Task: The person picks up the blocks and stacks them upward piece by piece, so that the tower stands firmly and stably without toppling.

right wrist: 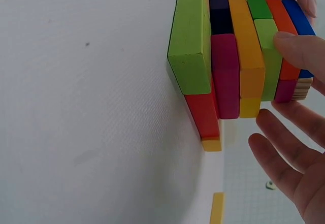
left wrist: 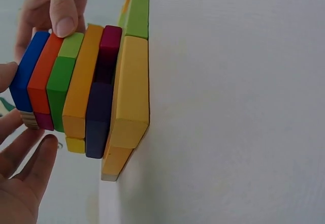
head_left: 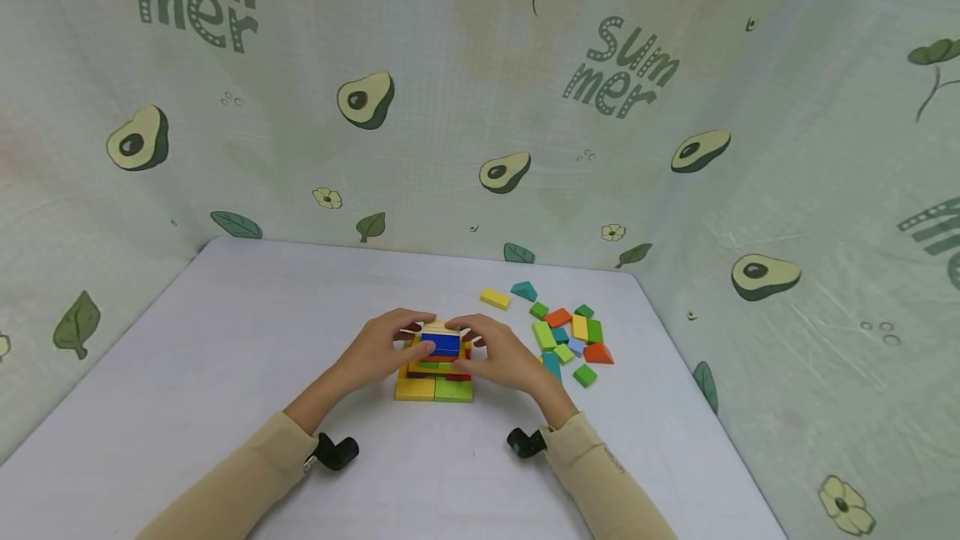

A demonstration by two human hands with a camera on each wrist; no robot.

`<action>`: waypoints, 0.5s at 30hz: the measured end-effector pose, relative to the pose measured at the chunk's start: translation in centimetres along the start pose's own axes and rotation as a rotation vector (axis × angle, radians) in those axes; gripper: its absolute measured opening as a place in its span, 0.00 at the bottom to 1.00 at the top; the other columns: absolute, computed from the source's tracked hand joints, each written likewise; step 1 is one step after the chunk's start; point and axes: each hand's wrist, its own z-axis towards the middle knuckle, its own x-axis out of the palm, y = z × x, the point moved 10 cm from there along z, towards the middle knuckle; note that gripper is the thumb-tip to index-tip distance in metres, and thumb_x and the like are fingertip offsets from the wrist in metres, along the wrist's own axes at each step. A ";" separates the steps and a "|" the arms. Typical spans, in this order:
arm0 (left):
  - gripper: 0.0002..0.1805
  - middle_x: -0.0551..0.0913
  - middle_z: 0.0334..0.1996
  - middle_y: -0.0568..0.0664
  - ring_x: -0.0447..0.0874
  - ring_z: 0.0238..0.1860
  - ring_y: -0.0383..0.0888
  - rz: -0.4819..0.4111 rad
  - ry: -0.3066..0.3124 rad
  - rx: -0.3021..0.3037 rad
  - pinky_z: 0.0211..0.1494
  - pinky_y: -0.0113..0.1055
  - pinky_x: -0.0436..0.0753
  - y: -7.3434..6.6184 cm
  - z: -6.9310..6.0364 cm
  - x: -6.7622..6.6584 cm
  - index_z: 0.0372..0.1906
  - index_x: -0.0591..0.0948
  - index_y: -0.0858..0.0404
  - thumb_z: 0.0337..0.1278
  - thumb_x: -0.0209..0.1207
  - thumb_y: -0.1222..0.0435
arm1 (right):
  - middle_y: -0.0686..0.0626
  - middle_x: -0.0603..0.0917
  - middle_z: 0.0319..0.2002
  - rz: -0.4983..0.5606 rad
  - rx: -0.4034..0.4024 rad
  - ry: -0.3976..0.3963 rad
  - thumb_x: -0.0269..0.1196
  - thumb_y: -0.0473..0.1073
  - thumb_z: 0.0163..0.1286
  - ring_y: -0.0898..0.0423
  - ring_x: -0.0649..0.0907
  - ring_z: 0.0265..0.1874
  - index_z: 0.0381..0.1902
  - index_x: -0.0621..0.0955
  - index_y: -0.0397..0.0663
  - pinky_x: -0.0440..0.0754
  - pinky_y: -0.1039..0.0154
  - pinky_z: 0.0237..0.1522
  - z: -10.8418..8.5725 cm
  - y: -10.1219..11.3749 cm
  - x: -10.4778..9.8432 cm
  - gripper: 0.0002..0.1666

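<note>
A stepped tower of coloured wooden blocks stands on the table, with a yellow block [head_left: 415, 390] and a light green block [head_left: 453, 391] at its front base. At its top lies a blue block [head_left: 445, 346], backed by a ridged natural-wood block [right wrist: 302, 89]. My left hand [head_left: 375, 354] pinches the blue block, thumb in front and fingers behind. Just below the blue block is an orange-red block [left wrist: 44, 74]. My right hand [head_left: 498, 354] grips that layer, its thumb on the front near the light green piece [right wrist: 267, 46] beneath and its index finger at the back.
Loose blocks lie scattered right of the tower, among them a yellow block [head_left: 495, 298], a teal triangle [head_left: 524, 291], a red piece [head_left: 598, 354] and a green block [head_left: 585, 375]. A patterned cloth [head_left: 420, 157] hangs behind the white table [head_left: 300, 298].
</note>
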 end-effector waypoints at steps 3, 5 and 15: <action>0.30 0.83 0.66 0.52 0.86 0.60 0.51 -0.011 -0.005 -0.006 0.66 0.48 0.85 0.1 -0.1 0.0 0.71 0.80 0.57 0.69 0.70 0.51 | 0.52 0.79 0.69 0.003 -0.002 0.000 0.75 0.42 0.70 0.44 0.84 0.61 0.72 0.76 0.54 0.86 0.50 0.62 0.0 0.1 0.0 0.35; 0.30 0.83 0.66 0.52 0.86 0.60 0.50 -0.020 -0.005 -0.010 0.66 0.48 0.85 0.2 -0.1 0.0 0.70 0.80 0.57 0.69 0.70 0.51 | 0.52 0.79 0.69 0.002 -0.003 -0.001 0.75 0.42 0.70 0.44 0.83 0.61 0.72 0.76 0.54 0.86 0.50 0.62 0.0 0.1 0.0 0.35; 0.29 0.82 0.66 0.50 0.86 0.61 0.50 -0.037 0.026 -0.043 0.66 0.48 0.85 0.6 0.4 0.2 0.70 0.81 0.54 0.68 0.71 0.52 | 0.50 0.79 0.70 -0.009 -0.006 0.014 0.74 0.43 0.71 0.45 0.83 0.62 0.73 0.75 0.53 0.85 0.47 0.63 -0.2 0.1 -0.1 0.36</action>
